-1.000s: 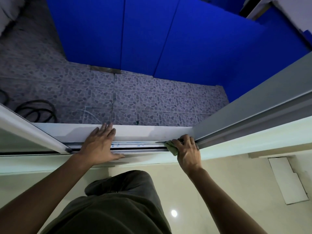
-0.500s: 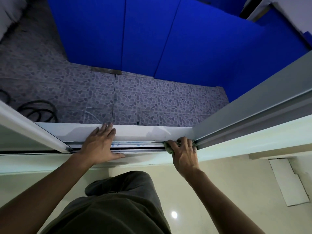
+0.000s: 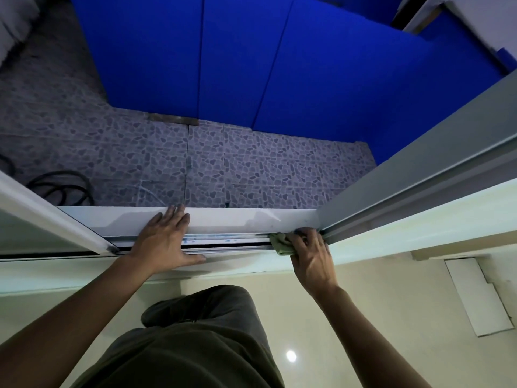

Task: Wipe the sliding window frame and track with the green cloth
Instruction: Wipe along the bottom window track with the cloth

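Observation:
The window track (image 3: 229,243) runs left to right across the sill, with metal rails and a dark groove. My right hand (image 3: 310,254) presses the green cloth (image 3: 281,243) into the track's right end, against the foot of the grey sliding frame (image 3: 414,180). Only a crumpled corner of the cloth shows left of my fingers. My left hand (image 3: 165,239) lies flat on the track and the white sill (image 3: 237,218), fingers spread, holding nothing. A second white sash (image 3: 53,219) stands at the left.
Beyond the sill lies a pebble-patterned tiled floor (image 3: 251,169) with a coiled black hose (image 3: 64,189) at the left and blue panels (image 3: 251,60) behind. Below me are my dark clothing (image 3: 195,345) and a glossy cream floor (image 3: 377,317).
My right hand has shifted slightly along the track's right end and more of the green cloth shows beside my fingers. My left hand has stayed in place.

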